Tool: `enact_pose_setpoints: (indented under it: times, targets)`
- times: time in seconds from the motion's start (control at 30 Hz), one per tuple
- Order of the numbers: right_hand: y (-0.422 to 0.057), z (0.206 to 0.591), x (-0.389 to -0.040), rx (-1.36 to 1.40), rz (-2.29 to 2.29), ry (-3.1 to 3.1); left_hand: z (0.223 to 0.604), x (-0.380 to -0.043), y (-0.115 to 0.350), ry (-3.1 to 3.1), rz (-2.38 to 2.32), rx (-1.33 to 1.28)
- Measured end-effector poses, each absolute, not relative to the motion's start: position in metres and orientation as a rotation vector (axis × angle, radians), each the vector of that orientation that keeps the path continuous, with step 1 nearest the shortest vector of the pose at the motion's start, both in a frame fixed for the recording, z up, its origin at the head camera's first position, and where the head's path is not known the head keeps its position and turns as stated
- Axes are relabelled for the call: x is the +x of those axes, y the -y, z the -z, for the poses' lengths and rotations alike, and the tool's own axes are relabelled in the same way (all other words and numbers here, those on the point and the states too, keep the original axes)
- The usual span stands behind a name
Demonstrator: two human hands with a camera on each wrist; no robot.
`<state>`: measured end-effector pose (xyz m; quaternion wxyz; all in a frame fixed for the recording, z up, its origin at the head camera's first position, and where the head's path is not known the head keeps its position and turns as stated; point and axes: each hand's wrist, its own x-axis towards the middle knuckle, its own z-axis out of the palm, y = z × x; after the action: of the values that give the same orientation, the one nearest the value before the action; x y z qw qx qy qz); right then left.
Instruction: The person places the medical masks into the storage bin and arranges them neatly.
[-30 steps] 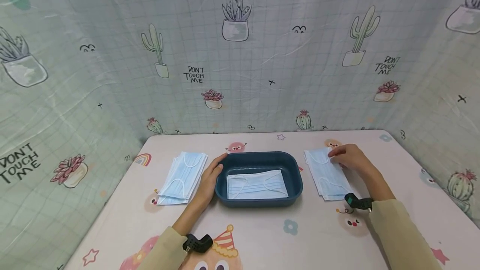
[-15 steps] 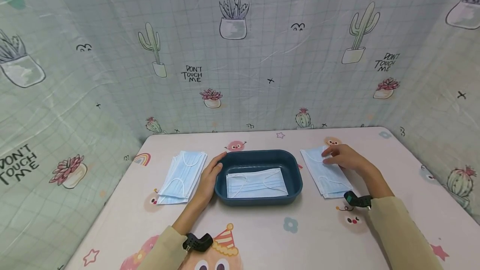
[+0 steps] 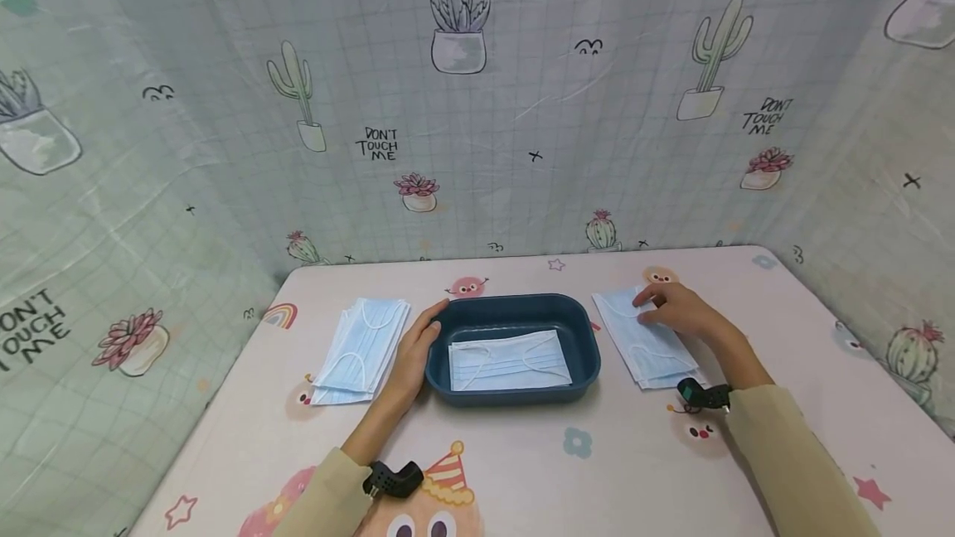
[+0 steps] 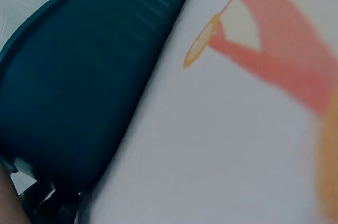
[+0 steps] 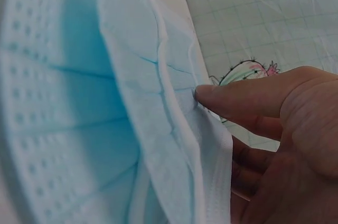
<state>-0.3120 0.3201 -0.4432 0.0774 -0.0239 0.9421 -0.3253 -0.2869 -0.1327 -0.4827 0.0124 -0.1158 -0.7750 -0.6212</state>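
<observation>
Toward the bench's (image 3: 567,491) right edge, the right hand (image 3: 685,312) pinches a pale-blue pleated fabric mask (image 3: 647,341), probably light, floppy, best taken by its edge. The left hand (image 3: 410,356), fingers extended, rests against the dark-blue plastic tray (image 3: 515,397).

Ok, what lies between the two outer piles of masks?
Between the left pile and the right pile, the head view shows the left hand touching the dark blue tray, with more masks inside it.
</observation>
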Motion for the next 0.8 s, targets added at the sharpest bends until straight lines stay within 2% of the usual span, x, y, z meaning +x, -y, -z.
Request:
enact_pose_setpoints:
  times: [0.8]
  targets:
    - [-0.3143,0.4448,-0.3116,-0.152,0.997,-2.897,0.4833,-0.2858,0.1334,2.382,1.966,-0.392]
